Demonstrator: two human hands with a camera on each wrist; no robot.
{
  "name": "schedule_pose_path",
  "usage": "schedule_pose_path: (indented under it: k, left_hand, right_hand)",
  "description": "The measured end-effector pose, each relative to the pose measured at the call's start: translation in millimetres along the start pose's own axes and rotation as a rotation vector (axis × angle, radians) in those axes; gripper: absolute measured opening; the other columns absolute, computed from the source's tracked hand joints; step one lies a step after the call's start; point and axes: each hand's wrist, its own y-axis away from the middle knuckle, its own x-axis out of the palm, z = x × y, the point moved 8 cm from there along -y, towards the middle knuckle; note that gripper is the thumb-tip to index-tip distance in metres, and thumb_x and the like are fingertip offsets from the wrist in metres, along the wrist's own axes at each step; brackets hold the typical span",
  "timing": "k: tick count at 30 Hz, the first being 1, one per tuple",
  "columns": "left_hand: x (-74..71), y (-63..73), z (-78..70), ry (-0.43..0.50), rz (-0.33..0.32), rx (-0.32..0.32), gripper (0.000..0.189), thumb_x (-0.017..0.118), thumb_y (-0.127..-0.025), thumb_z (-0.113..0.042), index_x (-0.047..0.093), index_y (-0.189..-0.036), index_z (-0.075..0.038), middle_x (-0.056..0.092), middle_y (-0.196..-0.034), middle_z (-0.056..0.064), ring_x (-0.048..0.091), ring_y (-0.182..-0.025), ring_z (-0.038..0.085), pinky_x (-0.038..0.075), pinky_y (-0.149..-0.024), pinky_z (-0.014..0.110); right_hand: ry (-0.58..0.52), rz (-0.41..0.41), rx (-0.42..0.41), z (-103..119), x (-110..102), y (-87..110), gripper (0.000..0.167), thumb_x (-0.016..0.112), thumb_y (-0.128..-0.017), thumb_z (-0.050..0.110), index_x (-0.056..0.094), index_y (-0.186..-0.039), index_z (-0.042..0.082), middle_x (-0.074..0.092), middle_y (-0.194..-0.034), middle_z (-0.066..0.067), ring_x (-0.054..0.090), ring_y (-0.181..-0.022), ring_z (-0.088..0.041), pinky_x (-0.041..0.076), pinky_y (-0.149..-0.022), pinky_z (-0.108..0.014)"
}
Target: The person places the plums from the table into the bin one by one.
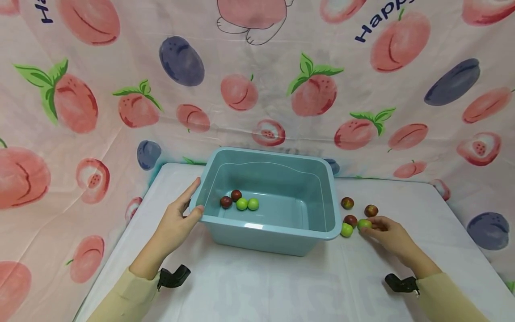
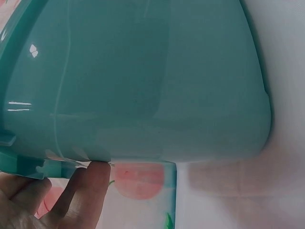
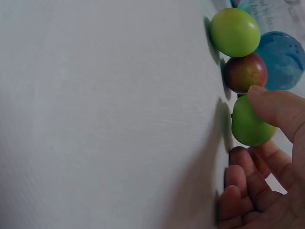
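At the left end of a blue-green plastic basin (image 1: 257,238), my left hand (image 1: 177,223) holds the rim; its thumb lies at the near corner. In the left wrist view, fingers (image 2: 93,191) touch the basin's outer side under the rim. My right hand (image 1: 390,237), to the right of the basin, pinches a small round green fruit (image 3: 250,124) between thumb and fingers. Close by it are another green fruit (image 3: 235,32) and a reddish-brown fruit (image 3: 246,73). Two more reddish-brown ones, a nearer fruit (image 1: 371,210) and a farther fruit (image 1: 347,203), sit behind.
Inside the basin, toward its left, lie two dark red fruits (image 1: 226,202) and two green fruits (image 1: 253,204). A white cloth (image 1: 257,286) covers the table. A fruit-printed curtain (image 1: 257,58) hangs behind and along the sides.
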Motion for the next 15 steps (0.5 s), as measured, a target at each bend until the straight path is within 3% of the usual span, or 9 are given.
schedule_pose_path:
  k: [5,8,15]
  left_hand:
    - [1.1,0.4,0.8,-0.010,0.002,-0.002,0.065,0.053,-0.097,-0.015,0.027,-0.152,-0.035,0.026,-0.155,-0.005,0.027,-0.140,0.033,0.046,-0.092,0.052]
    - [1.0,0.3,0.1,-0.017,0.001,-0.001,0.065,0.053,-0.097,-0.016,0.027,-0.152,-0.038,0.026,-0.155,-0.005,0.028,-0.139,0.033,0.047,-0.091,0.051]
    - [-0.9,-1.0,-0.4,-0.034,-0.010,0.001,0.065,0.053,-0.096,-0.018,0.027,-0.154,-0.032,0.027,-0.155,-0.005,0.028,-0.139,0.034,0.047,-0.090,0.052]
  right_hand:
    - [-0.006,0.006,-0.008,5,-7,2.8,0.066,0.062,-0.090,0.051,0.049,-0.131,0.001,0.056,-0.120,-0.018,0.051,-0.105,-0.031,0.047,-0.080,-0.039]
    - [-0.009,-0.016,-0.043,16,-16,5.2,0.064,0.061,-0.092,0.049,0.049,-0.132,0.001,0.056,-0.120,-0.017,0.052,-0.104,-0.027,0.048,-0.077,-0.030]
    - [-0.030,-0.073,-0.144,55,-39,12.6,0.062,0.060,-0.092,0.049,0.050,-0.133,0.005,0.056,-0.120,-0.014,0.052,-0.101,-0.012,0.044,-0.077,-0.022]
